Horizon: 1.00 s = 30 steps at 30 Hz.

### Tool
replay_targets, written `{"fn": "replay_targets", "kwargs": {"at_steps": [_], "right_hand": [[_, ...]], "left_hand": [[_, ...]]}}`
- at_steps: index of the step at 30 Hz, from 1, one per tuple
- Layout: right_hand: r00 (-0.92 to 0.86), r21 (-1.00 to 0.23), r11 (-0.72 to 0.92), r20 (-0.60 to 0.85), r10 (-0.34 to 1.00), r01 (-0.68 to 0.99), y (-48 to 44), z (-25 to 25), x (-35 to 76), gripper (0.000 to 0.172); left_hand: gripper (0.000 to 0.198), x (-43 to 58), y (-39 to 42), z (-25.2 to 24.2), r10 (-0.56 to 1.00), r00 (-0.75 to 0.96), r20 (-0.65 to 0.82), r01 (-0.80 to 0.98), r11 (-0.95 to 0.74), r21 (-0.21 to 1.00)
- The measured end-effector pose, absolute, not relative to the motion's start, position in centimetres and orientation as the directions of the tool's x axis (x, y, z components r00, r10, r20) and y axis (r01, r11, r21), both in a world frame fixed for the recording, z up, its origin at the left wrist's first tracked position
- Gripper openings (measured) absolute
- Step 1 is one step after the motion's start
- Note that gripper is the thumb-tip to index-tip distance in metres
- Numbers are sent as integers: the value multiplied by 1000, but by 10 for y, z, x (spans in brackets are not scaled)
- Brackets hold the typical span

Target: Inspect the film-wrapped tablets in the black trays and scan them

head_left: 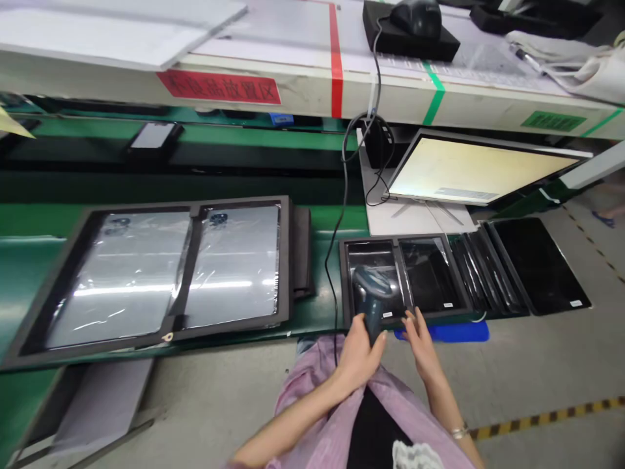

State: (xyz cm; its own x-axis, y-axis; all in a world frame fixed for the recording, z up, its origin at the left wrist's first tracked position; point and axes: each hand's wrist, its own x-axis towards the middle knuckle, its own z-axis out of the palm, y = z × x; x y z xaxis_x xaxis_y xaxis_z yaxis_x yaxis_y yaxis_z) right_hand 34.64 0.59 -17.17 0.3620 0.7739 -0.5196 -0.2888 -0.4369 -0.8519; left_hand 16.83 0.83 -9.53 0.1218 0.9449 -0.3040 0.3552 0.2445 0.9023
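Observation:
My left hand [359, 355] grips a dark blue-grey handheld barcode scanner [372, 293], its head pointing over a black two-compartment tray [439, 314]. Each compartment holds a dark glossy panel [430, 277] with a small white label near its front edge. The scanner head hides part of the left panel. My right hand [422, 348] is open with spread fingers, holding nothing. Its fingertips are at the tray's front rim, and I cannot tell whether they touch it.
The scanner's black cable [339, 215] runs up across the green bench [322, 319]. To the left lies a large black frame [185, 260] of plastic-wrapped panels. To the right are stacked black panels [537, 267], a blue mat [454, 332] and a tilted monitor [473, 169].

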Motion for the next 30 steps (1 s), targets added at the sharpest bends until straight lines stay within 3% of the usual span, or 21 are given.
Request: {"fn": "replay_targets", "kwargs": {"at_steps": [2,5,7,9,11,15,19,30], "right_hand": [[251,-877,-381,-455,854,-291,2,-146,340,75],[300,-893,-400,-446,843,-204,1,-121,354,61],[342,-864,-485,-501,795,-136,-4,-115,376,55],[277,-823,-560,-562,780,-93,-13,-114,395,54],[206,-792,-609,-605,769,-52,-22,-117,404,56],[141,-765,-643,-636,759,12,-25,-128,396,80],[128,-773,-631,-620,774,70,-12,-135,386,99],[90,-791,-603,-596,798,107,-1,-142,388,102]], "left_hand": [[51,196,6,-103,924,322,-206,350,86,933],[62,216,1,-110,779,626,-41,307,-198,931],[44,212,3,-114,708,706,30,281,-319,905],[29,196,8,-122,767,641,45,355,-348,868],[34,175,16,-137,884,467,5,514,-276,812],[28,146,34,-175,964,251,-86,726,-129,676],[21,145,42,-201,945,301,-130,788,-170,592],[14,147,38,-210,926,353,-135,848,-256,464]]}}
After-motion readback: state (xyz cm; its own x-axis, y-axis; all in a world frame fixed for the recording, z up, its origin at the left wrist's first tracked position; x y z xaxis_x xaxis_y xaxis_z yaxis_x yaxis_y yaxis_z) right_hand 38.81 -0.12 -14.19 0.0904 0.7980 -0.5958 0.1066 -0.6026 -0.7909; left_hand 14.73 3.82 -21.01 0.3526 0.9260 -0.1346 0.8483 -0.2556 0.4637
